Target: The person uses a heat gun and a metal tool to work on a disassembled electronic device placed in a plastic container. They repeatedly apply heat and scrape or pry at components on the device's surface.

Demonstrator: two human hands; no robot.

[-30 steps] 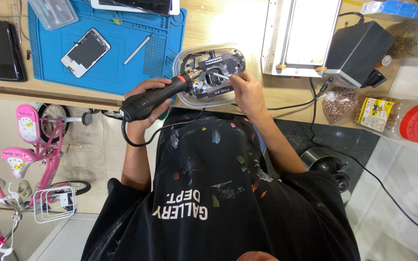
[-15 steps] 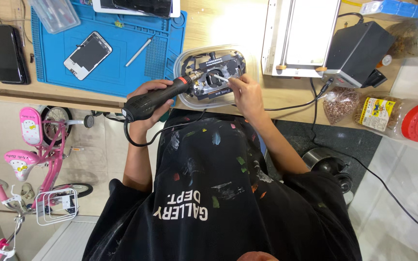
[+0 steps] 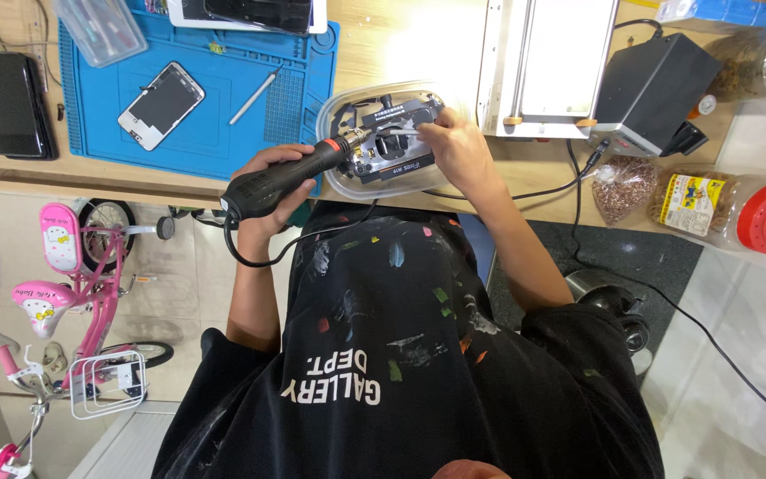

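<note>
Left hand (image 3: 269, 186) is wrapped around the black handle of a hot-air gun (image 3: 299, 173), whose metal nozzle points at a dark circuit board (image 3: 396, 146) just beyond the fingers. The board lies in a clear plastic tray (image 3: 334, 173) on the wooden bench (image 3: 401, 44), between the two hands. Right hand (image 3: 456, 149) rests on the board's far side, fingers pinched on thin tweezers (image 3: 405, 130) whose tip meets the board near the nozzle. The gun's black cord (image 3: 250, 257) loops down below the left hand.

Beyond the left hand lies a blue mat (image 3: 214, 142) carrying a phone (image 3: 161, 105) with its screen up and a slim silver tool (image 3: 254, 96). Past the right hand stand a white flat machine (image 3: 547, 66) and a black box (image 3: 649, 84). Further to the right of that hand lies a jar with a red lid (image 3: 738, 213), beside a small bag (image 3: 624, 186) of brown bits.
</note>
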